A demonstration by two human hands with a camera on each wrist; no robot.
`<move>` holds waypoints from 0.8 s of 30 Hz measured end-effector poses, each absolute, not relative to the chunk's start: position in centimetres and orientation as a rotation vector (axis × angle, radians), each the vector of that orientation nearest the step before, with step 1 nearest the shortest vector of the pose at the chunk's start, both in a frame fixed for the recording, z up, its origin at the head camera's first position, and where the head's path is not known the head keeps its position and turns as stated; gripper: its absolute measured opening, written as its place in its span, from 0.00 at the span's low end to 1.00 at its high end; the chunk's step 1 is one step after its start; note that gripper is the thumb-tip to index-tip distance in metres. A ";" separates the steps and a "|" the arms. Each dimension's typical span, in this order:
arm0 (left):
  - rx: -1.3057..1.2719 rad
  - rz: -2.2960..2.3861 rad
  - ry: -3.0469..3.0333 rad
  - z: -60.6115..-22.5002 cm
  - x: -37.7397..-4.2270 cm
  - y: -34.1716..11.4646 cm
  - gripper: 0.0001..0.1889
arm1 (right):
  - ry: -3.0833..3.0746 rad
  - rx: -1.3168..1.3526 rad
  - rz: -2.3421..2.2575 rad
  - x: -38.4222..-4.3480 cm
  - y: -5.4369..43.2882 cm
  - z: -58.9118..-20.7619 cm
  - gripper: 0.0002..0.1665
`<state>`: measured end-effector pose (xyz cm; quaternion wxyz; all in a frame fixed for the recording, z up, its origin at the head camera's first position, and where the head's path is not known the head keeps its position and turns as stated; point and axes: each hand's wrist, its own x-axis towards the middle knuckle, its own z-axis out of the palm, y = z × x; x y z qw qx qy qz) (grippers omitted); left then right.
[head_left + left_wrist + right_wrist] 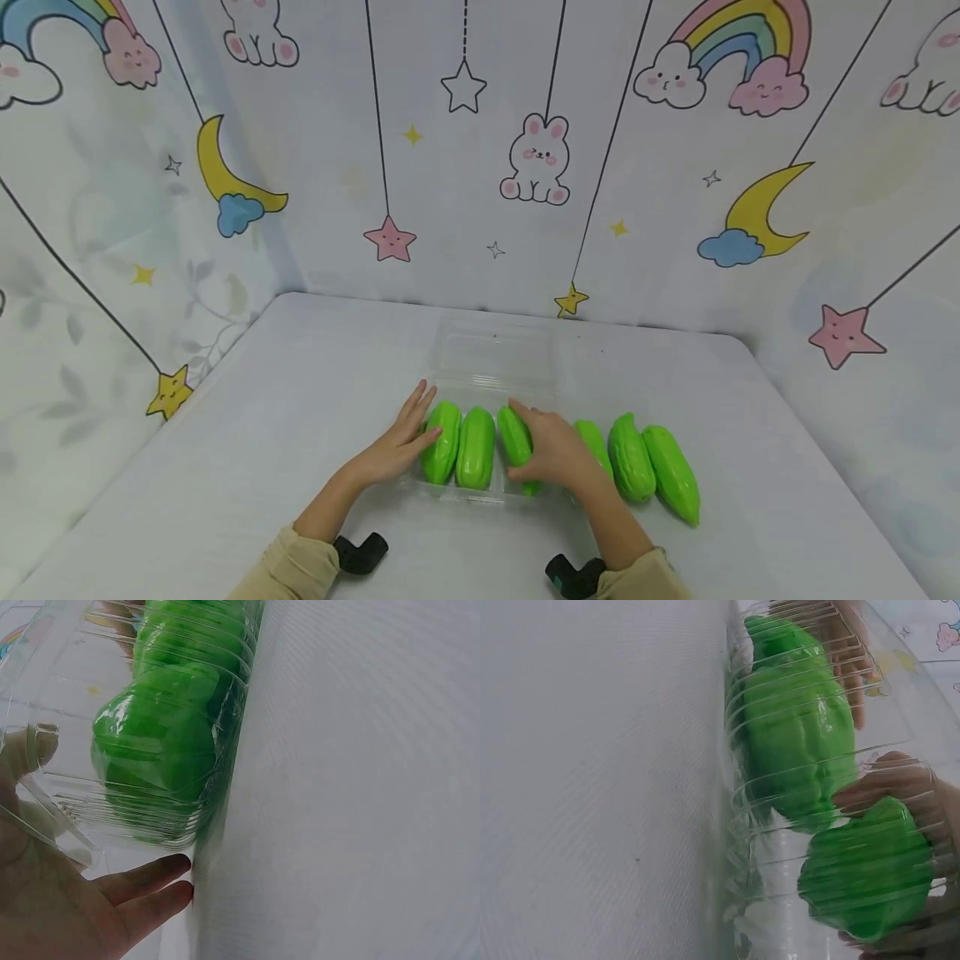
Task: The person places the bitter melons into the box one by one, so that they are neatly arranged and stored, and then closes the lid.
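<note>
Held gourd (513, 435) at right within clear box (468, 497)

It is pinched between thumb and fingers of the right hand (557, 448), just left of the palm, long axis near to far. Two packed gourds (476, 450) are set left of it; at the left wall, the left hand's (393, 448) fingers are spread. Three loose gourds (632, 458) are laid farther right. Beyond, the lid (491, 346) is laid open on the white tabletop (300, 392), backed by printed cloth (315, 167).
</note>
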<state>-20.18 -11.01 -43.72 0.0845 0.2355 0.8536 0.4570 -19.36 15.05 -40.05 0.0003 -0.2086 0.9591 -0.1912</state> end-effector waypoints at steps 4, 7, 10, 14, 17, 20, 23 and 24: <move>0.700 1.366 2.550 -43.7 -20.2 -11.0 0.35 | 2.984 -0.612 -0.629 -19.7 14.7 -40.4 0.56; 0.709 1.367 2.552 -43.6 -20.2 -10.9 0.34 | 2.971 -0.573 -0.678 -19.7 14.4 -40.6 0.56; 0.714 1.364 2.557 -43.6 -20.1 -10.8 0.34 | 2.941 -0.531 -0.719 -19.6 14.3 -40.8 0.57; 0.708 1.357 2.565 -43.6 -20.1 -10.8 0.34 | 2.866 -0.513 -0.772 -19.6 14.5 -40.8 0.61; 0.707 1.354 2.568 -43.6 -20.1 -10.8 0.34 | 2.787 -0.565 -0.792 -19.7 14.8 -40.4 0.65; 0.709 1.357 2.563 -43.5 -20.0 -10.8 0.34 | 2.696 -0.637 -0.773 -19.8 15.3 -39.7 0.68; 0.710 1.360 2.558 -43.5 -20.0 -10.8 0.34 | 2.630 -0.663 -0.738 -20.0 15.6 -39.3 0.70; 0.710 1.361 2.557 -43.5 -20.0 -10.8 0.34 | 2.617 -0.661 -0.726 -20.1 15.7 -39.3 0.70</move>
